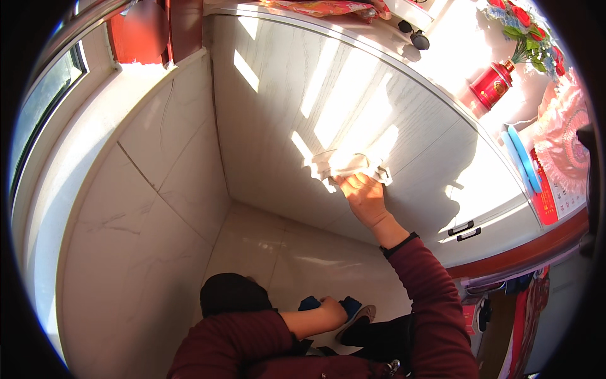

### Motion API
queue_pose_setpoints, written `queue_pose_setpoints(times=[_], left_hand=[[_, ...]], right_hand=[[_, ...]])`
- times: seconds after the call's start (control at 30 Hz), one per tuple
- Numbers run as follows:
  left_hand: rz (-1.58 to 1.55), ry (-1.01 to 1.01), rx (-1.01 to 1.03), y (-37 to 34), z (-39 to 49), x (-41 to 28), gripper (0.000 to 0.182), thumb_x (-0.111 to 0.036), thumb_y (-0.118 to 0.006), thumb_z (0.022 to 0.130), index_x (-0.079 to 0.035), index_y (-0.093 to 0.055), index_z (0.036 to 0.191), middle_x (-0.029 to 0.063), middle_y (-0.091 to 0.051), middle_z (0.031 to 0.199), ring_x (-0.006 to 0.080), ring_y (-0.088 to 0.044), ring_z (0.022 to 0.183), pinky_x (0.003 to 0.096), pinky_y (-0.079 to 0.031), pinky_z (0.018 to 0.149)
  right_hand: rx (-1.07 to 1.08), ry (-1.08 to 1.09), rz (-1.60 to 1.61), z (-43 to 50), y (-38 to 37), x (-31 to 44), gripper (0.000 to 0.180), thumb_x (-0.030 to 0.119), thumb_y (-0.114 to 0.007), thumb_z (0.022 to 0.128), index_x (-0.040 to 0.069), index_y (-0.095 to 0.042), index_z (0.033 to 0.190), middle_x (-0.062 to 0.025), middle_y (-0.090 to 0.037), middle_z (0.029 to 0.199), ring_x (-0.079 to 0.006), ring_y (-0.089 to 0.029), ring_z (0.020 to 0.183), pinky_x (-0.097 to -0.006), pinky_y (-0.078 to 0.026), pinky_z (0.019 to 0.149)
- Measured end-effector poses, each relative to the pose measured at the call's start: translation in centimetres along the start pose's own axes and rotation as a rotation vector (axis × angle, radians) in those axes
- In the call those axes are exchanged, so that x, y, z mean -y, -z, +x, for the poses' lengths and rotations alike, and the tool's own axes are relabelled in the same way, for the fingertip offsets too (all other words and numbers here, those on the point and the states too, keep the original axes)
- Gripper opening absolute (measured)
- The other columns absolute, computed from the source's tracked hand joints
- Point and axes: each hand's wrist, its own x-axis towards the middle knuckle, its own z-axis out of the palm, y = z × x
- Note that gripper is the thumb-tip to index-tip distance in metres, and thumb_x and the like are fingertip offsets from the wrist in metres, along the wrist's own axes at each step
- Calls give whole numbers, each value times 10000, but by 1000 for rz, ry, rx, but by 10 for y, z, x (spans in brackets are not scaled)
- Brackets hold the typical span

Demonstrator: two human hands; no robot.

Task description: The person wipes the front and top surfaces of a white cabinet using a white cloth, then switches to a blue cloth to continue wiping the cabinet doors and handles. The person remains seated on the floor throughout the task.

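A light, crumpled cloth (352,166) is pressed against the wood-grained white cabinet side (265,123), low in a patch of sunlight. The fingers of my right hand (364,194) are closed on the cloth, with the arm stretched forward. My left hand (334,312) is low, near my body, closed around a dark blue cloth (350,308) that shows on both sides of the fist. Below it are the tiled floor and one of my shoes (364,315).
On the cabinet top stand a red bottle (492,87), artificial flowers (525,33), blue round objects (523,158) and a pink lace cover (563,137). Black handles (461,230) stick out at the right. A marble-patterned wall (142,199) and window ledge (90,142) bound the left.
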Motion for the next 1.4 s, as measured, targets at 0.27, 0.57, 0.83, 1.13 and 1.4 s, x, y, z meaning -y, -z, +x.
queue_pose_setpoints(times=[0.27,0.57,0.83,1.13,1.4], left_hand=[[18,1,42,-10,7,2,236,-135,-599,852,-28,-692,1041,190,-702,986,358,-699,857,513,-534,688],[-8,-21,-42,-11,5,4,175,-186,-627,831,-56,-720,901,164,-704,904,328,-696,809,454,-528,628],[-6,2,-47,-12,6,2,176,-146,-596,828,-45,-708,918,154,-708,904,322,-706,808,455,-544,613],[-23,-16,6,-15,9,3,179,-137,-590,836,-61,-711,942,143,-712,925,317,-707,840,461,-549,637],[48,14,25,-16,9,0,180,-149,-578,848,-76,-709,948,140,-703,924,304,-696,809,433,-513,632]], right_hand=[[-49,165,170,-33,-41,-3,164,81,-627,740,101,-666,898,-14,-608,944,-204,-560,936,-345,-478,807],[300,214,16,-20,-4,-16,80,64,-609,691,81,-641,763,-27,-583,814,-232,-549,910,-348,-481,767],[-87,101,-42,17,107,-66,73,30,-597,709,102,-594,719,-17,-568,791,-234,-535,807,-351,-447,725],[-540,-298,10,-13,119,-94,260,-88,-584,741,95,-702,883,-67,-616,961,-317,-526,977,-411,-406,917],[-503,-405,-61,-61,-8,-39,245,0,-650,753,106,-641,974,-84,-563,1008,-321,-507,1020,-444,-410,907]])
